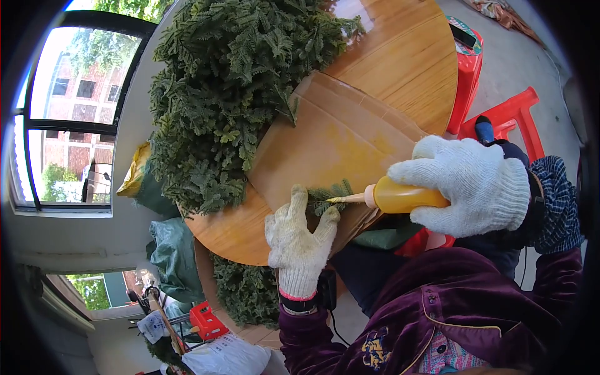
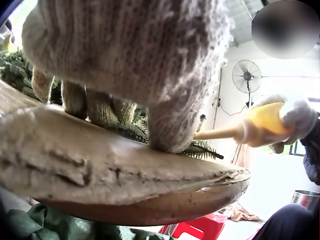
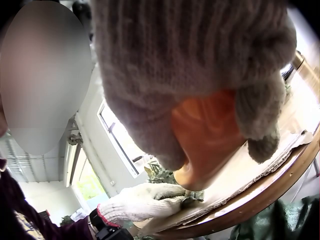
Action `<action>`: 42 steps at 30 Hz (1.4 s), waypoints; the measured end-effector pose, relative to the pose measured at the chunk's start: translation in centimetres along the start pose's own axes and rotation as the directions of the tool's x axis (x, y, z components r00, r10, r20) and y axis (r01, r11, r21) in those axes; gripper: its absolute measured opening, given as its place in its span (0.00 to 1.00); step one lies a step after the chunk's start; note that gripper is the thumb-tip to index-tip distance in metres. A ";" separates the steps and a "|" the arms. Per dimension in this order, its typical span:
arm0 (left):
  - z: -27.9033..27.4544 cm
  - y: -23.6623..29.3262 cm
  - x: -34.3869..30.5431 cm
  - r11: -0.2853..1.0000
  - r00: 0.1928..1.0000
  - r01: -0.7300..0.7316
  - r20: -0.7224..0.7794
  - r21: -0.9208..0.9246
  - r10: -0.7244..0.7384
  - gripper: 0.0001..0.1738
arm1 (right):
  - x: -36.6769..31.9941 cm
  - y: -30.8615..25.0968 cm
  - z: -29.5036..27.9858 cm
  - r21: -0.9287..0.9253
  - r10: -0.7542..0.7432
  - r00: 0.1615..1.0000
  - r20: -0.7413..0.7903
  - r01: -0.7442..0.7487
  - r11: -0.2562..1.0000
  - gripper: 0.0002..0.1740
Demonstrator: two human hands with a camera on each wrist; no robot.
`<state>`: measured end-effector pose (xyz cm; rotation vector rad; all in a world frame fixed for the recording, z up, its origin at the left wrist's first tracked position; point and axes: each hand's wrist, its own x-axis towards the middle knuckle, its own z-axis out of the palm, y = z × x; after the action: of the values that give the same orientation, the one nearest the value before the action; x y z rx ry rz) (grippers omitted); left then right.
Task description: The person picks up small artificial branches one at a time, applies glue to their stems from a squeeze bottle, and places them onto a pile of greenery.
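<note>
In the head view, the yellow bottle [image 1: 409, 195] is lying nearly level above the cardboard [image 1: 312, 140], its narrow nozzle [image 1: 351, 199] pointing at a small green sprig [image 1: 340, 188]; from here I'm not telling whether the tip is touching. The bottle is looking soft-walled and easy to squeeze, so its round middle is offering the best grip, though a hard press is risking a sudden spurt. The sprig is seeming light and springy, with needles likely to bend or shed, so its stem is asking for a gentle hold.

Of the 2 gloved hands, the right hand [image 1: 465, 182] is wrapping around the bottle, while the left hand [image 1: 301, 239] is resting low, its thumb and forefinger spreading wide, with the sprig lying between them.

The cardboard's near edge is running just beside the left hand, leaving little room on that side. Beyond, the big pile of branches [image 1: 212, 94] is crowding the round table [image 1: 406, 56]. More open room is showing across the cardboard, toward the table's bare wood.
</note>
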<state>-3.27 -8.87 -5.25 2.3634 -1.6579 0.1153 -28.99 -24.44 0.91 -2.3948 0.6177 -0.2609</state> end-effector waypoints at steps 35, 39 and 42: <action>-1.5 1.6 0.4 0.977 0.996 0.018 0.084 0.213 -0.037 0.40 | -6.7 4.6 1.0 0.242 0.127 0.989 -0.079 -0.104 0.965 0.32; -2.5 3.1 1.7 0.961 0.999 -0.050 0.018 0.272 0.047 0.44 | -7.3 6.0 1.6 0.281 0.071 0.989 -0.133 -0.031 0.959 0.34; -2.3 2.9 2.1 0.912 0.978 -0.195 0.006 0.361 0.207 0.45 | -7.5 7.5 1.6 0.325 -0.013 0.978 -0.210 0.082 0.942 0.35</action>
<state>-5.03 -11.16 -2.17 2.4094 -2.0070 0.5376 -37.75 -24.98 -5.27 -2.0725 0.5578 -0.5923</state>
